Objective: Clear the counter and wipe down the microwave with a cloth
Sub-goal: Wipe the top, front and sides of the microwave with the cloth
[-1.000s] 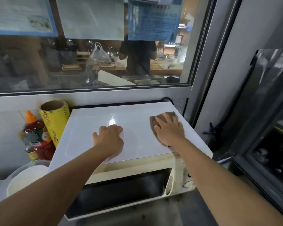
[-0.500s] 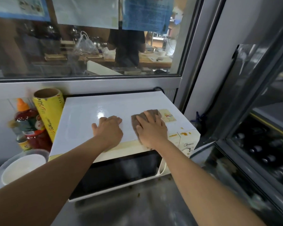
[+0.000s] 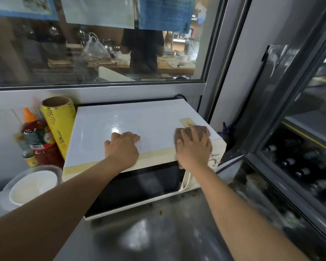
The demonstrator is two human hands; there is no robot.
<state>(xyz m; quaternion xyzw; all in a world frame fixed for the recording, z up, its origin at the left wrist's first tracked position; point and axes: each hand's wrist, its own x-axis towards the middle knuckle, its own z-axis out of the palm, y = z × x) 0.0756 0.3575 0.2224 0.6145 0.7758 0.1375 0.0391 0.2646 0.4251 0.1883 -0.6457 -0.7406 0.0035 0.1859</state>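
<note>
A white microwave (image 3: 132, 121) with a dark glass door stands on a steel counter (image 3: 158, 236) under a window. My right hand (image 3: 194, 149) presses a brown cloth (image 3: 199, 131) flat onto the front right corner of the microwave's top, fingers spread over it. My left hand (image 3: 122, 149) rests on the top near the front edge, knuckles bent, holding nothing. Most of the cloth is hidden under my right hand.
Left of the microwave stand a yellow cling-film roll (image 3: 59, 127), a red sauce bottle (image 3: 36, 134) and a small bottle (image 3: 26, 151), with a white bowl (image 3: 33, 186) in front. Crumbs lie on the counter. A glass-door fridge (image 3: 299, 147) with bottles stands to the right.
My right hand slid the cloth left and toward the front edge, then right to the front right corner, covering the orange stains there. My left hand stayed put.
</note>
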